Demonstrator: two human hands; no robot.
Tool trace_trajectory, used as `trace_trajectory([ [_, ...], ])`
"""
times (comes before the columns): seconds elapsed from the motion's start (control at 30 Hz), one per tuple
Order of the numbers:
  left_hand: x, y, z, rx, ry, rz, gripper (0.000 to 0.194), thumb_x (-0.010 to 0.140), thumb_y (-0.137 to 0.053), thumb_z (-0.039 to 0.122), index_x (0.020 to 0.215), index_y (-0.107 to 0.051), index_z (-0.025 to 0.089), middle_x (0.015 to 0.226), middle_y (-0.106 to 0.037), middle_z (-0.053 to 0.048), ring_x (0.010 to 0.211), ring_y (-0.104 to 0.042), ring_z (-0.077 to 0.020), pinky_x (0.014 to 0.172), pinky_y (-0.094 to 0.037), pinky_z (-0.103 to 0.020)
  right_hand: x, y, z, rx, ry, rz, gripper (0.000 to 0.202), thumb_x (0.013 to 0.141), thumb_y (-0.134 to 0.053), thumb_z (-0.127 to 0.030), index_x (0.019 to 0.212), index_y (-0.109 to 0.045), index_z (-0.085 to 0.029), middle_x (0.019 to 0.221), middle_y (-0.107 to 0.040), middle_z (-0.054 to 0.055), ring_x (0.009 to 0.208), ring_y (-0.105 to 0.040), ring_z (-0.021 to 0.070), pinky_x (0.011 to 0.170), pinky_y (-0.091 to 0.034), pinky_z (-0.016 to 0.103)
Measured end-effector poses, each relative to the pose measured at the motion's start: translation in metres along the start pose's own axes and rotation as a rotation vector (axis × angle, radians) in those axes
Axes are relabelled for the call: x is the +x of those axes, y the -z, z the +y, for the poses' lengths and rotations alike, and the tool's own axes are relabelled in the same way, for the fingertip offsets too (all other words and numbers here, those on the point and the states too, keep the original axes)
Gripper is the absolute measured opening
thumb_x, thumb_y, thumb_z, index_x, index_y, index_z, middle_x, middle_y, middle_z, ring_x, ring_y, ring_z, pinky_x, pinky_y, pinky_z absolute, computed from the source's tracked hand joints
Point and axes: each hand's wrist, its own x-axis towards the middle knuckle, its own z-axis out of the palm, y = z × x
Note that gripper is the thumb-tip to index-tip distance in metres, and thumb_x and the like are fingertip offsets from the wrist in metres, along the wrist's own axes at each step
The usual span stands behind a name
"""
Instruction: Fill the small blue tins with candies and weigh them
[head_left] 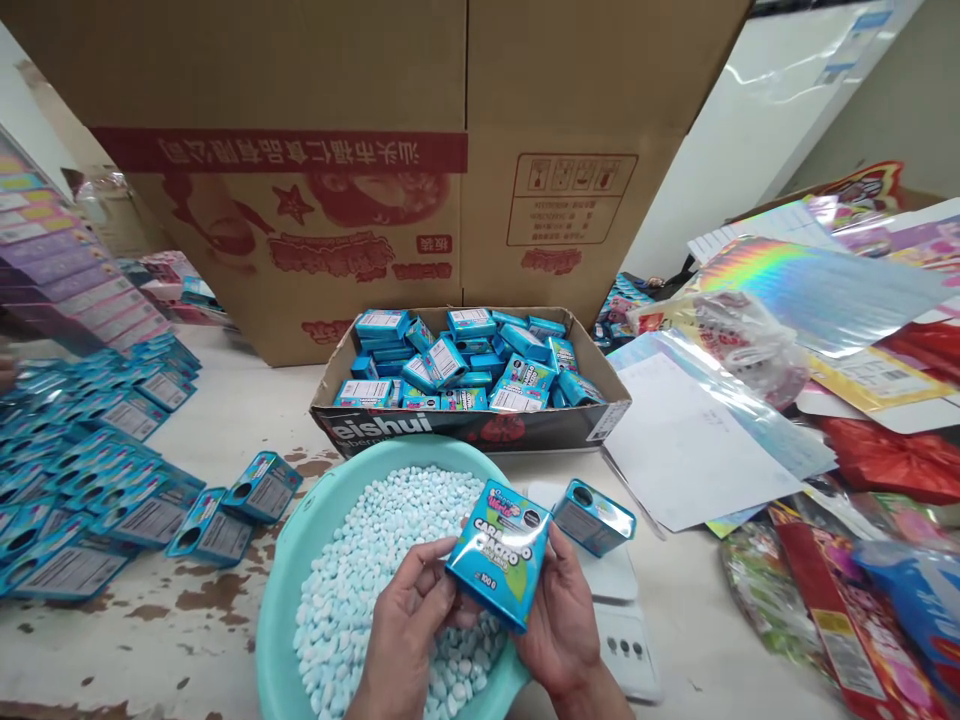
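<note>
Blue, glossy card is gripped from both sides: the held box is kept tilted between the left hand and the right hand, above the turquoise basin of pale candies. Handling or checking of this box seems to be in hand; a firm, uncrushing grip is judged to be called for next.

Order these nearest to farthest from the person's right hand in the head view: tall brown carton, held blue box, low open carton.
1. Held blue box: touching the right hand.
2. Low open carton: ahead, beyond the bowl.
3. Tall brown carton: behind that carton.
</note>
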Motion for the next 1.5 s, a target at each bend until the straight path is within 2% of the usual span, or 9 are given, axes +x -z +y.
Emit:
trace_trajectory([
  [0.17, -0.001, -0.002, 0.002, -0.008, 0.008, 0.005, 0.034, 0.068, -0.074, 0.036, 0.095, -0.066, 0.017, 0.073, -0.067, -0.003, 0.061, -0.057, -0.0139, 0.059, -0.046, -0.024, -0.001, -0.001, -0.001, -0.043, -0.009, -0.025, 0.04, 0.069, -0.071, -0.049, 0.098, -0.071, -0.021, 0.105, -0.072, 0.005, 0.113, -0.058, 0.0283, 0.102, -0.039, 0.049],
  [0.3, -0.002, -0.001, 0.003, 0.023, 0.032, 0.016, 0.032, 0.069, -0.073, 0.037, 0.093, -0.065, 0.017, 0.081, -0.069, -0.004, 0.07, -0.062, -0.0175, 0.062, -0.047, -0.026, -0.003, -0.001, -0.002, -0.029, -0.031, -0.042, 0.037, 0.069, -0.071, -0.043, 0.101, -0.07, -0.024, 0.107, -0.071, 0.004, 0.111, -0.06, 0.0279, 0.1, -0.04, 0.05],
  [0.53, 0.002, 0.003, 0.005, -0.025, 0.139, -0.002, 0.044, 0.077, -0.063, 0.05, 0.107, -0.061, 0.018, 0.092, -0.07, -0.006, 0.084, -0.064, -0.0216, 0.068, -0.049, -0.029, -0.004, 0.001, -0.001, 0.006, -0.024, -0.031, 0.041, 0.071, -0.069, -0.041, 0.109, -0.068, -0.027, 0.11, -0.07, 0.003, 0.11, -0.06, 0.0268, 0.1, -0.04, 0.051],
  [0.7, 0.0, 0.0, 0.005, -0.014, 0.129, -0.04, 0.046, 0.07, -0.072, 0.046, 0.105, -0.061, 0.017, 0.092, -0.07, -0.008, 0.083, -0.065, -0.0226, 0.069, -0.05, -0.031, -0.005, 0.001, -0.002, 0.014, -0.048, -0.031, 0.042, 0.071, -0.069, -0.039, 0.111, -0.067, -0.028, 0.111, -0.07, 0.002, 0.109, -0.06, 0.0265, 0.1, -0.039, 0.051],
  [0.9, -0.003, -0.005, 0.007, -0.036, 0.095, 0.018, 0.044, 0.067, -0.076, 0.041, 0.101, -0.062, 0.017, 0.095, -0.071, -0.008, 0.083, -0.066, -0.0225, 0.065, -0.049, -0.028, -0.005, 0.001, -0.003, -0.04, -0.042, -0.027, 0.041, 0.071, -0.069, -0.04, 0.108, -0.068, -0.025, 0.111, -0.07, 0.003, 0.11, -0.06, 0.0267, 0.101, -0.04, 0.05],
  [1.03, -0.003, -0.005, 0.009, -0.03, 0.113, -0.001, 0.046, 0.067, -0.075, 0.043, 0.102, -0.062, 0.017, 0.097, -0.07, -0.009, 0.084, -0.065, -0.0231, 0.066, -0.05, -0.029, -0.004, -0.002, -0.003, -0.06, -0.039, -0.008, 0.042, 0.07, -0.069, -0.04, 0.108, -0.067, -0.023, 0.111, -0.07, 0.005, 0.11, -0.06, 0.0279, 0.1, -0.04, 0.051],
  [1.17, -0.007, -0.006, 0.01, 0.019, 0.111, -0.035, 0.056, 0.065, -0.076, 0.044, 0.113, -0.059, 0.02, 0.109, -0.067, -0.01, 0.087, -0.065, -0.0245, 0.066, -0.051, -0.031, -0.008, 0.0, 0.003, -0.091, 0.057, -0.006, 0.046, 0.07, -0.071, -0.038, 0.114, -0.064, -0.026, 0.111, -0.069, 0.004, 0.11, -0.059, 0.0286, 0.099, -0.04, 0.051],
  [1.3, -0.01, -0.008, 0.009, -0.019, 0.091, -0.054, 0.062, 0.057, -0.082, 0.032, 0.113, -0.06, 0.021, 0.119, -0.064, -0.01, 0.105, -0.06, -0.0271, 0.083, -0.05, -0.032, -0.016, 0.008, 0.014, -0.229, 0.233, -0.042, 0.062, 0.062, -0.077, -0.022, 0.12, -0.059, -0.029, 0.112, -0.069, 0.004, 0.109, -0.06, 0.0295, 0.1, -0.04, 0.049],
  [1.5, -0.009, -0.006, 0.008, -0.071, 0.104, -0.093, 0.057, 0.059, -0.079, 0.026, 0.113, -0.06, 0.02, 0.12, -0.062, -0.01, 0.11, -0.057, -0.0275, 0.086, -0.048, -0.032, -0.018, 0.01, 0.018, -0.287, 0.287, -0.071, 0.06, 0.061, -0.078, -0.021, 0.118, -0.059, -0.027, 0.11, -0.069, 0.005, 0.107, -0.061, 0.0298, 0.097, -0.042, 0.047],
])
